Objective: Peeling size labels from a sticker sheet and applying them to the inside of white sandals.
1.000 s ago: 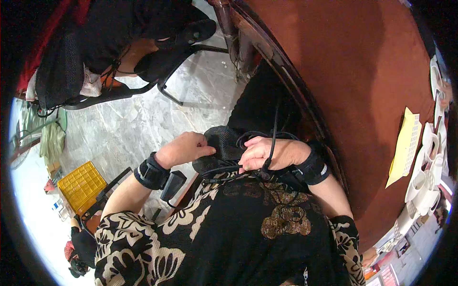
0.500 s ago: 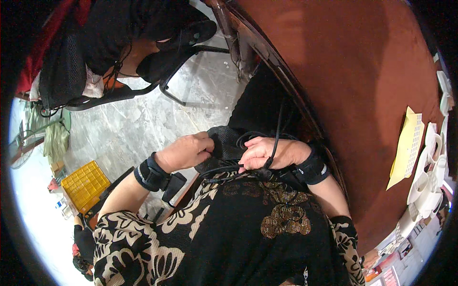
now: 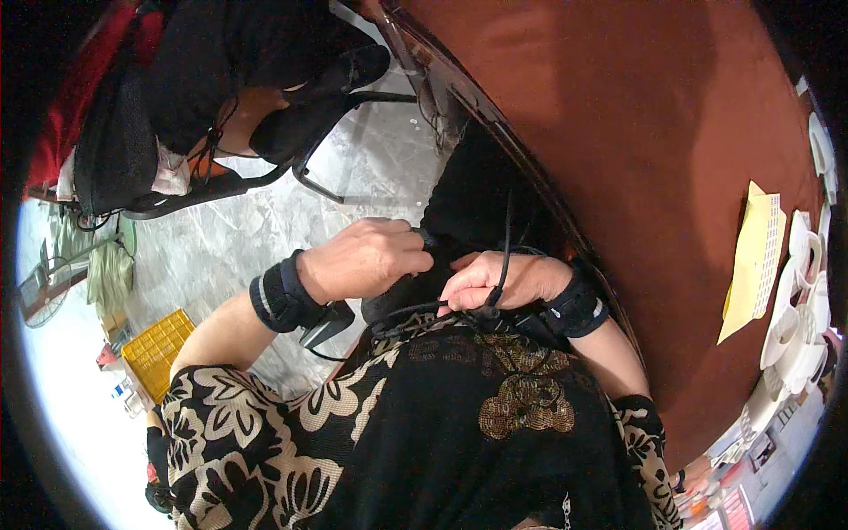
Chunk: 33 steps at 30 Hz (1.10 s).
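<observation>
In my lap lies a bundle of black cords (image 3: 424, 309), in front of my black patterned top. My right hand (image 3: 512, 281) is closed on a black cord (image 3: 506, 247), with thumb and forefinger pinched. Left of it, my left hand (image 3: 369, 258) is closed, knuckles up, beside a black mesh-like piece (image 3: 382, 302). Its fingertips are turned under, so what they hold is hidden. Each wrist wears a black strap, the left one (image 3: 284, 290) with a small dark box (image 3: 327, 325) next to it.
A brown table (image 3: 654, 177) curves along my right side, bearing a yellow sheet (image 3: 751, 265) and white curved parts (image 3: 782, 340). Another person in dark clothes (image 3: 265, 53) sits at the upper left on a black-framed chair (image 3: 318, 181). A yellow crate (image 3: 157, 349) stands beyond my left elbow.
My left hand has risen slightly and moved right over the black mesh-like piece, its knuckles turning up. My right hand stays on the cord, and some cord loops beside it no longer show.
</observation>
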Tool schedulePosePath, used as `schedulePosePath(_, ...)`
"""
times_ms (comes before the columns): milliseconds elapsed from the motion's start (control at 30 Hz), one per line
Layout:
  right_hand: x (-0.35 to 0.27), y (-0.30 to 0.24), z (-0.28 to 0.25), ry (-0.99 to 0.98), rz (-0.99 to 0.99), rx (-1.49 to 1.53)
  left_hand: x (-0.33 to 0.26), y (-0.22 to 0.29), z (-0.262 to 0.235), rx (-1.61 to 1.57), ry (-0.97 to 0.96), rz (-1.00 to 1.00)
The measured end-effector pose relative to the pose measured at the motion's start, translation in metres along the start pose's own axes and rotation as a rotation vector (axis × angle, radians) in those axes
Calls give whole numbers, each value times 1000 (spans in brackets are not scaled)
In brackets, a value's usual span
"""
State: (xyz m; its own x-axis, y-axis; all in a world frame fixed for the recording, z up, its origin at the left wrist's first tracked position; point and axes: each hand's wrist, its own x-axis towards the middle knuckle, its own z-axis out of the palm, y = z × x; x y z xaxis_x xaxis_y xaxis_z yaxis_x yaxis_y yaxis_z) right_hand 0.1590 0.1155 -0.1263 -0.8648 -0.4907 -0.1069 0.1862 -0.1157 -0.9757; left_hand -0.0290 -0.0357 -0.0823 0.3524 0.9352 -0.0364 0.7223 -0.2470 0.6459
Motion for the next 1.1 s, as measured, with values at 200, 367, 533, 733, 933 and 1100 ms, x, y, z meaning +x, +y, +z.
schedulePosePath(200, -5, 13, 4, 321, 92, 398, 18, -2, -6, 91, 16, 83)
schedulePosePath(367, 9, 3, 3, 333, 240, 311, 20, 0, -2, 153, 57, 66)
schedulePosePath(533, 21, 11, 12, 446, 154, 319, 22, 4, -1, 159, 103, 61)
schedulePosePath(733, 24, 12, 19, 557, 191, 247, 15, -3, 10, -84, 209, -141)
schedulePosePath(933, 23, 8, 17, 532, 171, 251, -21, -1, 18, -209, -5, -372)
schedulePosePath(1100, 25, 7, 16, 516, 193, 272, -21, -2, 27, -253, 61, -370)
